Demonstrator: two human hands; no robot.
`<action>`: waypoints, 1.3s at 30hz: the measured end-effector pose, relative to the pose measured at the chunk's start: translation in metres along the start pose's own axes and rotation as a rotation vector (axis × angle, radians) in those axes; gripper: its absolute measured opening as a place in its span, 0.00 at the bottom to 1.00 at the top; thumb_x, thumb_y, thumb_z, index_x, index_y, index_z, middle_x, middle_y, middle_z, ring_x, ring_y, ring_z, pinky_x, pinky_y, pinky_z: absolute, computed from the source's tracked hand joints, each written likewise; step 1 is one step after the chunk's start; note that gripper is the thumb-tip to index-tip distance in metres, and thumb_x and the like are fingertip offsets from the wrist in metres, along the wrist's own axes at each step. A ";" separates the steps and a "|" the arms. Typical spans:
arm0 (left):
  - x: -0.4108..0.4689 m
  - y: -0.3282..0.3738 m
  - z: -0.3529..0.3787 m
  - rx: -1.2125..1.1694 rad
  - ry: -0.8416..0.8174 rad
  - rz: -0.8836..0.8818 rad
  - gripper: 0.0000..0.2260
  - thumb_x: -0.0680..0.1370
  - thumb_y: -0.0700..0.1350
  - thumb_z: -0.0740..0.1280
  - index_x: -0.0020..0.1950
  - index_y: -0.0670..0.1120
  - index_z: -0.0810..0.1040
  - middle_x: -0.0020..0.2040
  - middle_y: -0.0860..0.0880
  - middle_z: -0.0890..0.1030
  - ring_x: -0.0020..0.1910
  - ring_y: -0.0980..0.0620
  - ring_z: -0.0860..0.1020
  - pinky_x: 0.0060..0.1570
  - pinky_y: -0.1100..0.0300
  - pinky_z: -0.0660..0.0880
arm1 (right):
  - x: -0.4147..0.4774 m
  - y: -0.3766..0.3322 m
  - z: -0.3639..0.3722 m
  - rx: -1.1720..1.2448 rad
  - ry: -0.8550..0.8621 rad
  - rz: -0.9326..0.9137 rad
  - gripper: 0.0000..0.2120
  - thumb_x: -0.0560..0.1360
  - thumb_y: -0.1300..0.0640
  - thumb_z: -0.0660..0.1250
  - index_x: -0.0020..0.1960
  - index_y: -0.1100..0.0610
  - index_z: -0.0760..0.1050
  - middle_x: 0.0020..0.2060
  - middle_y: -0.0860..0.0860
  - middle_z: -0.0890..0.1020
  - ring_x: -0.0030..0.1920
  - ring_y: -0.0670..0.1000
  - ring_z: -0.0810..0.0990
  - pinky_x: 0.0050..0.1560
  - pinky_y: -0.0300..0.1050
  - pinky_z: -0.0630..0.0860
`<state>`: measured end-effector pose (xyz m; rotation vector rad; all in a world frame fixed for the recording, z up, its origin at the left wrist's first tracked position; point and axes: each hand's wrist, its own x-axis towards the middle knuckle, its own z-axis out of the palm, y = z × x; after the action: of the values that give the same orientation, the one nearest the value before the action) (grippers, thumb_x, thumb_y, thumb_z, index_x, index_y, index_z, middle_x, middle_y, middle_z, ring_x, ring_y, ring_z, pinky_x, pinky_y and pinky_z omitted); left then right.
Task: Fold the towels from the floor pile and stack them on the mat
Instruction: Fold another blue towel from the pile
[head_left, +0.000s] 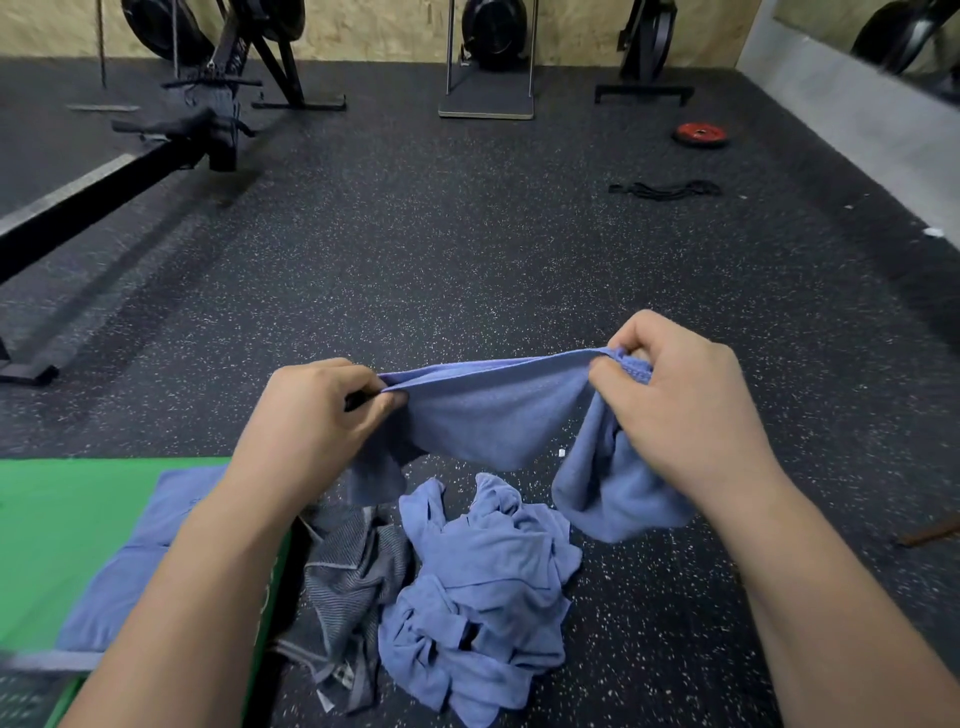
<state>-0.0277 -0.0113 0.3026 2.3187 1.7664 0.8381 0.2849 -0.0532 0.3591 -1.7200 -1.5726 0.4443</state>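
Floor (467, 249): black rubber with white speckle, fills most of the view. Rower (130, 171): long black rail running in from the left edge, well away from the work. Mat (67, 519): green, lower left, its near edge just beside the pile. One folded towel (140, 561), blue, lies flat on the mat, partly hidden by the left forearm. Pile (483, 597): crumpled blue towels on the floor between the forearms, low centre; a grey striped towel (348, 566) bunched on its left side, against the mat's edge. Held towel (493, 415): blue, up off the floor above the pile, top edge pulled fairly taut between the two hands and sloping up toward the right, the middle sagging, loose ends hanging down below each hand. Left hand (311, 415): grip closed, thumb and curled fingers pinching the towel's left end. Right hand (685, 405): grip closed, thumb and fingers bunching the right end, higher than the left. Band (665, 189): black, loose on the floor, far right. Plate (700, 134): small, red, flat on the floor beyond the band, near the back wall
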 end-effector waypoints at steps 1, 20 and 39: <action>0.000 0.001 -0.003 -0.022 0.011 0.004 0.07 0.78 0.52 0.78 0.43 0.52 0.87 0.38 0.56 0.83 0.38 0.53 0.80 0.41 0.55 0.73 | 0.001 0.001 0.000 -0.012 0.002 0.017 0.05 0.76 0.54 0.70 0.43 0.52 0.76 0.30 0.47 0.80 0.35 0.50 0.78 0.38 0.50 0.76; -0.001 -0.012 -0.018 -0.043 0.040 -0.339 0.05 0.76 0.44 0.73 0.41 0.50 0.81 0.31 0.54 0.80 0.36 0.58 0.78 0.37 0.60 0.72 | 0.008 0.016 0.003 -0.080 0.042 0.114 0.06 0.78 0.53 0.68 0.43 0.52 0.75 0.32 0.48 0.80 0.35 0.46 0.78 0.36 0.46 0.74; 0.003 -0.025 -0.018 -0.724 0.101 -0.325 0.04 0.81 0.44 0.75 0.50 0.51 0.90 0.44 0.48 0.88 0.42 0.52 0.81 0.53 0.51 0.79 | 0.016 0.033 -0.005 -0.083 0.155 0.214 0.07 0.81 0.53 0.66 0.46 0.54 0.75 0.37 0.51 0.82 0.37 0.48 0.79 0.35 0.42 0.72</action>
<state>-0.0577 -0.0045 0.3091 1.5098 1.4666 1.2743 0.3141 -0.0383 0.3426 -1.9475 -1.3202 0.3441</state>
